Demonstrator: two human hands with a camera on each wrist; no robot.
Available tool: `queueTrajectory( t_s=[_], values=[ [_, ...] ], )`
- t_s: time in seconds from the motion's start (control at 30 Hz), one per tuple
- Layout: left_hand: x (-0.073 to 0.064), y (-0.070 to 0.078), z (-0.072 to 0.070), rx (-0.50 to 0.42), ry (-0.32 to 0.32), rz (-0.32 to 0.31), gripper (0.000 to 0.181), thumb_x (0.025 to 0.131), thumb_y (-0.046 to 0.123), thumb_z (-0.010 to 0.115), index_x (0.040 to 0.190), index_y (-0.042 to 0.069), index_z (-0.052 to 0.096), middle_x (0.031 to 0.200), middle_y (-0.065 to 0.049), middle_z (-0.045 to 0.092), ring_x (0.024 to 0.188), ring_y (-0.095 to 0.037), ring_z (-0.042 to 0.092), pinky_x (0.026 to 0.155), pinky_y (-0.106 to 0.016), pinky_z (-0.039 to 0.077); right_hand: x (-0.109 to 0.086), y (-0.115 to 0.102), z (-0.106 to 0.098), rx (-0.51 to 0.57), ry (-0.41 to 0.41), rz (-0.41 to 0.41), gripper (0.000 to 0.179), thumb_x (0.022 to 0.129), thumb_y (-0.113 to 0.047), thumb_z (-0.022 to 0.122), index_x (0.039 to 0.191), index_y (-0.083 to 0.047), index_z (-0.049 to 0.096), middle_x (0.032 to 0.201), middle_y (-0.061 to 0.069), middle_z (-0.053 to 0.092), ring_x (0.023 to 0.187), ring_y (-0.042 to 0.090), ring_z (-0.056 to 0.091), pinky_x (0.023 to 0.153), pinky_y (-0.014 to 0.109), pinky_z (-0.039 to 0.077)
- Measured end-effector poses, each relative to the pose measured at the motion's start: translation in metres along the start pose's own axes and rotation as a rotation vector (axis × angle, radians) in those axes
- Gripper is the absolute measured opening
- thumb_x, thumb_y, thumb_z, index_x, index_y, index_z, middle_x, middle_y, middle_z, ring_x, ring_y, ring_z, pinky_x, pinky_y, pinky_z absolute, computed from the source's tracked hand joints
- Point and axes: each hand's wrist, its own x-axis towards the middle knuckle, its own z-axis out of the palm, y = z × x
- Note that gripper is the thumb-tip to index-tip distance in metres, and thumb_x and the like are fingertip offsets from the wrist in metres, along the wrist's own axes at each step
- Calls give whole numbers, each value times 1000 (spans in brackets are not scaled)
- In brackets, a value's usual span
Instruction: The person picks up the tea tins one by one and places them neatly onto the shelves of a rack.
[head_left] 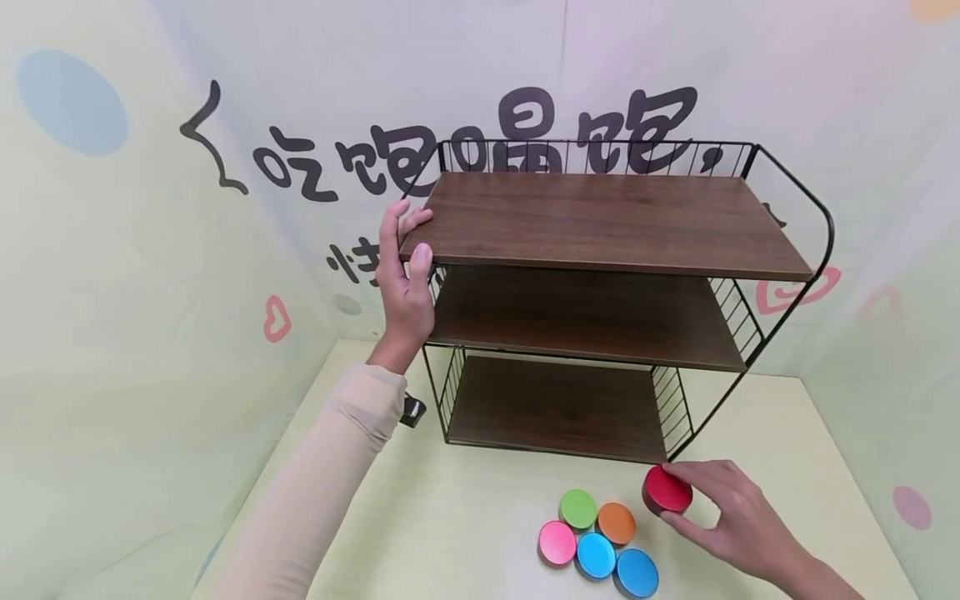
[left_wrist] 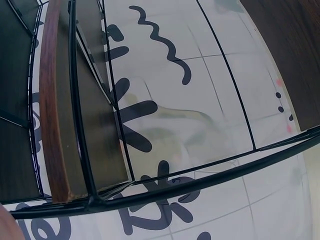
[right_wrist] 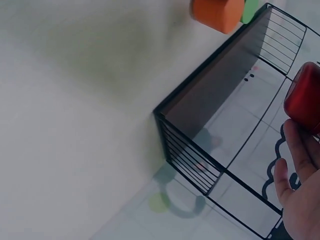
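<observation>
A three-tier shelf rack (head_left: 600,221) with dark wood boards and a black wire frame stands in the middle of the head view. My left hand (head_left: 407,287) grips the left front corner of its top board, thumb at the front edge. Only a sliver of that hand shows in the left wrist view, beside the black frame (left_wrist: 215,187). Between thumb and fingers, my right hand (head_left: 738,517) pinches a round red tin (head_left: 667,490) just in front of the rack's lower right corner. The right wrist view shows the red tin (right_wrist: 304,97) at its right edge.
Left of the right hand, several round tins are grouped on the pale table (head_left: 420,517): green (head_left: 578,508), orange (head_left: 617,523), pink (head_left: 557,543) and two blue, one at the front (head_left: 636,572). A small black object (head_left: 412,411) lies left of the rack. Printed cloth walls surround the table.
</observation>
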Motion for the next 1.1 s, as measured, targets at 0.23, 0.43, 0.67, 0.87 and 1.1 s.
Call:
queueTrajectory(
  t_s=[0.23, 0.43, 0.67, 0.87, 1.1],
  values=[
    [0, 0, 0, 8, 4, 4, 44, 90, 2, 40, 130, -17, 41, 113, -37, 60, 117, -52, 50, 109, -47, 31, 14, -3, -13, -20, -19, -9, 63, 60, -37, 94, 113, -12, 73, 104, -3, 72, 89, 15, 60, 67, 18, 52],
    [0, 0, 0, 13, 2, 2, 44, 90, 3, 40, 130, -17, 41, 114, -35, 61, 119, -50, 50, 109, -50, 31, 25, -4, -24, -27, -19, -40, 58, 72, -51, 83, 115, -13, 73, 108, -4, 71, 93, 13, 61, 75, 17, 50],
    [0, 0, 0, 14, 5, 4, 44, 90, 3, 40, 130, -16, 41, 113, -35, 61, 118, -52, 50, 109, -48, 31, 35, -6, -30, 7, 28, -108, 58, 82, -59, 70, 115, -11, 74, 108, -3, 72, 92, 12, 61, 78, 14, 49],
    [0, 0, 0, 14, 3, 3, 44, 90, 3, 40, 130, -17, 41, 114, -35, 61, 118, -52, 50, 108, -48, 31, 48, -7, -37, 35, 133, -194, 58, 87, -59, 64, 110, -7, 75, 102, 0, 73, 88, 13, 62, 79, 14, 47],
    [0, 0, 1, 17, 4, 1, 45, 90, 4, 40, 130, -17, 41, 114, -35, 61, 117, -51, 51, 107, -46, 32, 62, -8, -48, 70, 223, -272, 57, 88, -54, 66, 103, -1, 76, 94, 7, 73, 84, 14, 60, 80, 13, 46]
  ],
)
